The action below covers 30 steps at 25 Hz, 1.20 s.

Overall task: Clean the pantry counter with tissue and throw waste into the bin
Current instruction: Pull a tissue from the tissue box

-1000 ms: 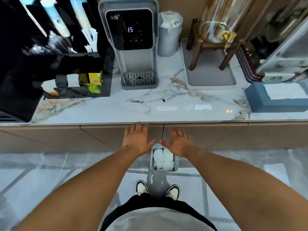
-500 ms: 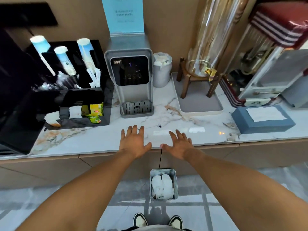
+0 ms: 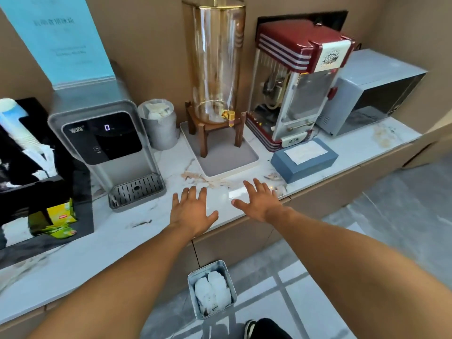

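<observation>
At the far left of my view stands a black organiser (image 3: pixel 41 192) with paper cups (image 3: pixel 17 128) above and yellow-green tea packets (image 3: pixel 60 217) in its lower shelf. Beside it is the grey water dispenser (image 3: pixel 107 148), its screen reading 0, and just right of that a grey canister (image 3: pixel 160 127) stuffed with crumpled tissue.

My left hand (image 3: pixel 192 212) is over the marble counter (image 3: pixel 117 231) near its front edge, palm down, fingers spread, holding nothing. Whether it touches the stone I cannot tell. Below and between my forearms, down on the floor against the cabinet front, the metal bin (image 3: pixel 211 289) sits with white tissue wads inside; it is well apart from both hands.

Above the left hand's fingertips, brownish marks (image 3: pixel 193 177) lie on the counter beside the white tray (image 3: pixel 226 157) that carries the glass drink dispenser (image 3: pixel 216 64) on its wooden stand.

My right hand (image 3: pixel 259 201) is likewise flat and spread, empty, at the counter edge. The blue tissue box (image 3: pixel 304 159) lies just beyond and to the right of its fingers, near but not touching, a white sheet showing at its top. Behind the box stand the red popcorn machine (image 3: pixel 298 86) and, farther right, a grey microwave (image 3: pixel 369 94).
</observation>
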Each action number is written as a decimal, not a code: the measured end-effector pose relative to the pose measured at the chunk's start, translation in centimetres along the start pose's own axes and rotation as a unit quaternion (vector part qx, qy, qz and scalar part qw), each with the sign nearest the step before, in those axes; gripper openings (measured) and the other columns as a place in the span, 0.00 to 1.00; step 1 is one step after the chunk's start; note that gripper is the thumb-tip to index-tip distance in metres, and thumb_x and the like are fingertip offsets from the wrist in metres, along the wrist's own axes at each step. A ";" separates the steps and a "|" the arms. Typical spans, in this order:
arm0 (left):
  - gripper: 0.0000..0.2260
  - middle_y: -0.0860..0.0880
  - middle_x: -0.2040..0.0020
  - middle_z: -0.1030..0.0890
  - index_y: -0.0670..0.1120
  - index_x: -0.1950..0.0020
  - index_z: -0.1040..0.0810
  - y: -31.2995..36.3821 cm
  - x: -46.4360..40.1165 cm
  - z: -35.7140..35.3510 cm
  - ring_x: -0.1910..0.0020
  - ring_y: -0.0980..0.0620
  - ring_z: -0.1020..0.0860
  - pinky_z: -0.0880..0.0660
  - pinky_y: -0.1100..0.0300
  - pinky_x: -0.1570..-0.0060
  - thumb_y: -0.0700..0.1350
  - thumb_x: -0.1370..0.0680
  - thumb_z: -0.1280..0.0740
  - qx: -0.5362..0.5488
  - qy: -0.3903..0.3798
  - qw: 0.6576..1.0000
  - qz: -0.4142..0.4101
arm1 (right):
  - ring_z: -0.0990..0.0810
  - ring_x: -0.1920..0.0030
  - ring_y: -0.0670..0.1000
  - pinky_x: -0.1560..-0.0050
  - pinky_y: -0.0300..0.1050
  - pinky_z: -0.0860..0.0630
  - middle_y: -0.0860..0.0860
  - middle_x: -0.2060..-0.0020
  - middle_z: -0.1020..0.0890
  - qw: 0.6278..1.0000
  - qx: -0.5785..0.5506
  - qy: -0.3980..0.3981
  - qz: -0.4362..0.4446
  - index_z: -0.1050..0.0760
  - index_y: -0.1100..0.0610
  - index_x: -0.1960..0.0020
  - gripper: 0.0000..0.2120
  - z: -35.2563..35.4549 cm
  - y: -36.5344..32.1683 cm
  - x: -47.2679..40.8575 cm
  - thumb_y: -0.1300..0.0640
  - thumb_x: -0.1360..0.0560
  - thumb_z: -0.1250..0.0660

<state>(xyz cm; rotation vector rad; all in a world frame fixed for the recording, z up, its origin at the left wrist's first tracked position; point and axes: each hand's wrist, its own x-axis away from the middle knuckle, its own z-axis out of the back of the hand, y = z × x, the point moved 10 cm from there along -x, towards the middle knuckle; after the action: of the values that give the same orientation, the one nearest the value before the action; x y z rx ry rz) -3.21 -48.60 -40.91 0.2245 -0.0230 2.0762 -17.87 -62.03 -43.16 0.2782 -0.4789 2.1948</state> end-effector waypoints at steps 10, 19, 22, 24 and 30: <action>0.34 0.43 0.22 0.37 0.50 0.22 0.41 16.4 -11.0 0.2 0.22 0.41 0.41 0.44 0.42 0.23 0.67 0.23 0.43 0.004 0.003 0.999 -0.042 | 0.38 0.27 0.62 0.27 0.59 0.39 0.58 0.25 0.39 0.992 -0.057 0.107 -0.024 0.42 0.54 0.24 0.29 9.7 16.6 -6.4 0.43 0.20 0.43; 0.21 0.43 0.34 0.24 0.46 0.30 0.29 28.6 -22.7 0.5 0.35 0.41 0.27 0.29 0.47 0.35 0.56 0.19 0.41 0.025 -0.011 0.998 -0.064 | 0.32 0.33 0.60 0.33 0.56 0.31 0.58 0.31 0.31 0.990 -0.019 0.141 -0.015 0.32 0.55 0.28 0.22 15.6 29.0 -15.2 0.64 0.21 0.40; 0.19 0.42 0.37 0.23 0.44 0.32 0.27 30.2 -25.7 0.4 0.37 0.41 0.27 0.28 0.47 0.38 0.52 0.19 0.39 0.030 -0.009 0.996 -0.081 | 0.31 0.35 0.60 0.33 0.55 0.30 0.57 0.33 0.30 0.990 -0.005 0.142 -0.005 0.32 0.52 0.28 0.23 16.1 30.7 -17.9 0.65 0.22 0.38; 0.19 0.43 0.37 0.23 0.44 0.32 0.26 31.0 -27.4 0.0 0.37 0.41 0.27 0.28 0.47 0.39 0.52 0.19 0.38 0.039 -0.014 0.996 -0.085 | 0.31 0.35 0.59 0.33 0.54 0.30 0.56 0.34 0.30 0.990 -0.007 0.138 0.003 0.30 0.51 0.28 0.24 15.9 31.6 -19.6 0.65 0.22 0.37; 0.13 0.42 0.41 0.24 0.43 0.40 0.21 32.1 -29.4 -1.7 0.40 0.42 0.27 0.27 0.48 0.43 0.49 0.19 0.37 0.036 -0.023 0.995 -0.089 | 0.32 0.33 0.58 0.30 0.52 0.31 0.54 0.32 0.32 0.991 -0.072 0.115 -0.011 0.28 0.52 0.30 0.17 14.1 33.6 -22.5 0.56 0.19 0.38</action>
<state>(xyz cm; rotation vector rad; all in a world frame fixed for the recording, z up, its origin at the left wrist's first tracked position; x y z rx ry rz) -17.20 -89.68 -45.04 0.3086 0.0432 1.8965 -30.05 -102.91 -46.64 -0.0468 -0.4984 2.1257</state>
